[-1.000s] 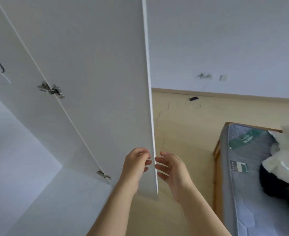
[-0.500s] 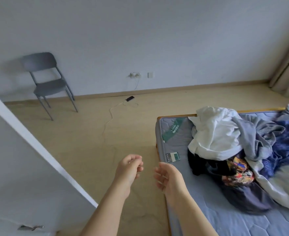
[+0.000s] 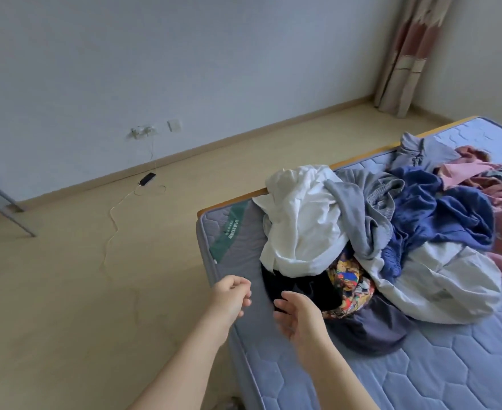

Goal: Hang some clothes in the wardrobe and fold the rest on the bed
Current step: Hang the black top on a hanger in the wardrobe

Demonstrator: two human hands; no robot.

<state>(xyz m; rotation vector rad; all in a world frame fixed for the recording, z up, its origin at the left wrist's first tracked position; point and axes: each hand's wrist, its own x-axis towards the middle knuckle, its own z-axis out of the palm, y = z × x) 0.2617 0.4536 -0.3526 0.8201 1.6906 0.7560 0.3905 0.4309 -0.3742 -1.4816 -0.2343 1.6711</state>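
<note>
**Item: clothes pile [image 3: 391, 232], unsorted, on mattress [image 3: 450, 365].**

Location: heaped at the near corner of the bed, resting on the quilted blue mattress, with one edge against the wooden bed frame [image 3: 229, 204]. The wardrobe is not in view.

Contents, near to far:
- black garment [image 3: 300, 288]
- patterned multicolour garment [image 3: 350, 279]
- white garment [image 3: 300, 220], topmost
- grey garment [image 3: 359, 208]
- blue garment [image 3: 439, 214]
- pink garment [image 3: 495, 184]

Hands: the left hand [image 3: 233, 294] hangs over the mattress edge, fingers loosely curled and holding nothing. The right hand [image 3: 300, 315] is relaxed with its palm turned inward and is also empty. Its fingertips [image 3: 279, 298] reach the near edge of the black garment, but contact cannot be confirmed.

Position relative to hands: the pile lies directly ahead and to the right. The black garment is nearest, and the white one sits just above and beyond it.

Step in hand (judged): picking the first garment.

Handling note: take the white garment from the top rather than dragging the black one out from beneath it. Find the collar or shoulders with both hands, then lift and shake the garment free so the tangled layers do not slide off the bed.
</note>
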